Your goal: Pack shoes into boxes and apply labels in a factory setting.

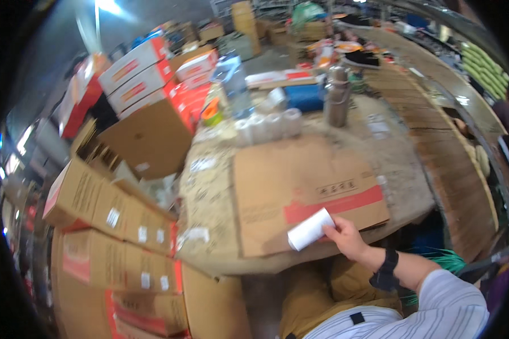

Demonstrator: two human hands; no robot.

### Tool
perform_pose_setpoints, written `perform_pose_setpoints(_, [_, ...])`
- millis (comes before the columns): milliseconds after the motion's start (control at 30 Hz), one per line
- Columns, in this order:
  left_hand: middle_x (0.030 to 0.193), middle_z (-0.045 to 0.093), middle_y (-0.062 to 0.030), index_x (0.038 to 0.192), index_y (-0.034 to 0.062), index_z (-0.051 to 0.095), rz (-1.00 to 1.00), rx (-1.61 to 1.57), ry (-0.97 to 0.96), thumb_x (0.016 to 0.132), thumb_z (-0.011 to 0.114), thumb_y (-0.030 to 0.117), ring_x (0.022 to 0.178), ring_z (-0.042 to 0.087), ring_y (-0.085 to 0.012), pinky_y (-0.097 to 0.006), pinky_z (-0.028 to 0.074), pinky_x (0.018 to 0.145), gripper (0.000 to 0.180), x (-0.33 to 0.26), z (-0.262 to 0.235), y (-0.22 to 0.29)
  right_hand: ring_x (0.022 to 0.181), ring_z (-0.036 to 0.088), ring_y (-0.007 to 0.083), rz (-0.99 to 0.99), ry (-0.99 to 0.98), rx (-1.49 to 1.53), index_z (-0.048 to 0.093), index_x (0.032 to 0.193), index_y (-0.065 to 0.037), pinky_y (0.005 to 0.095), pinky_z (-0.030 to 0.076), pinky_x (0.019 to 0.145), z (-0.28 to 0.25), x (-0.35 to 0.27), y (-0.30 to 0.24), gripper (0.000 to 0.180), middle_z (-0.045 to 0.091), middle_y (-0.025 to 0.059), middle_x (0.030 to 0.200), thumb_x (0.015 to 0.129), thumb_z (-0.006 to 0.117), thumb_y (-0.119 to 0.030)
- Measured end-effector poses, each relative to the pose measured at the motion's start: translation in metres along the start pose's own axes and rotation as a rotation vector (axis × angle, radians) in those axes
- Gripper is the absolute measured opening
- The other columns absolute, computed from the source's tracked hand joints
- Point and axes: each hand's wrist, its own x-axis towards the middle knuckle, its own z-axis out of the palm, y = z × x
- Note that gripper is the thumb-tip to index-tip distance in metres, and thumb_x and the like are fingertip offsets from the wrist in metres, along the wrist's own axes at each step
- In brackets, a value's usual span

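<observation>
The right hand point(348, 237) held a white roll point(310, 230) right of centre in the lower half of the frame, over the lower edge of a flattened carton point(271, 181); whether roll and carton touched could not be told. Thumb and fingers were closed together on the roll's right end — a grip that left most of its length uncovered, probably so it could be turned or tilted easily. The left hand was out of view, so its fingers could not be judged. The carton lay flat across the middle of the table point(205, 189), likely to give a level surface. Near the top of the table, more white rolls point(271, 125) stood close together beside a steel flask point(337, 101), perhaps to leave the carton uncovered — while boxes point(119, 260) were stacked at lower left, seemingly within reach.
</observation>
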Motion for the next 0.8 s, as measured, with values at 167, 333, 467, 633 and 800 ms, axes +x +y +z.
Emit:
perform_pose_setpoints(167, [0.101, 0.061, -0.0174, 0.095, -0.001, 0.063, 0.524, 0.049, -0.754, 0.087, 0.057, 0.003, 0.092, 0.058, -0.0319, -0.04, 0.048, 0.084, 0.011, -0.053, 0.051, 0.045, 0.075, 0.058, 0.0116, -0.374, 0.277, -0.491, 0.061, 0.092, 0.002, 0.0269, 0.047, 0.065, -0.072, 0.122, -0.045, 0.019, 0.061, 0.0052, 0.091, 0.09, 0.061, -0.018])
perform_pose_setpoints(333, [0.097, 0.062, -0.016, 0.095, -0.0002, 0.064, 0.5, -0.022, -0.824, 0.084, 0.059, -0.001, 0.09, 0.058, -0.0335, -0.04, 0.048, 0.081, 0.012, -0.07, 0.078, 0.059, 0.084, 0.06, 0.0303, -0.65, 0.437, -0.944, 0.062, 0.089, 0.001, 0.0369, 0.048, 0.073, -0.108, 0.232, -0.077, 0.018, 0.059, 0.0149, 0.095, 0.084, 0.064, -0.016])
perform_pose_setpoints(467, [0.097, 0.061, -0.0159, 0.095, -0.0003, 0.064, 0.422, 0.008, -0.781, 0.084, 0.058, -0.003, 0.089, 0.058, -0.0329, -0.04, 0.048, 0.081, 0.013, -0.067, 0.077, 0.062, 0.094, 0.058, 0.0357, -0.665, 0.502, -1.198, 0.061, 0.09, -0.001, 0.042, 0.047, 0.08, -0.117, 0.284, -0.078, 0.017, 0.058, 0.016, 0.104, 0.082, 0.064, -0.015])
perform_pose_setpoints(633, [0.097, 0.06, -0.0161, 0.097, 0.0006, 0.064, 0.394, 0.056, -0.771, 0.084, 0.059, -0.004, 0.09, 0.058, -0.033, -0.039, 0.048, 0.081, 0.014, -0.065, 0.076, 0.054, 0.101, 0.053, 0.0378, -0.562, 0.573, -1.24, 0.056, 0.106, -0.005, 0.0444, 0.045, 0.084, -0.111, 0.302, -0.057, 0.028, 0.052, 0.0158, 0.114, 0.081, 0.064, -0.015])
perform_pose_setpoints(800, [0.099, 0.06, -0.0149, 0.096, 0.0013, 0.064, 0.314, 0.061, -0.848, 0.084, 0.06, -0.003, 0.091, 0.058, -0.0315, -0.038, 0.048, 0.081, 0.014, -0.068, 0.083, 0.053, 0.112, 0.044, 0.0341, -0.728, 0.351, -1.544, 0.055, 0.113, -0.009, 0.0423, 0.039, 0.091, -0.075, 0.298, -0.068, 0.039, 0.046, 0.0155, 0.118, 0.077, 0.068, -0.019])
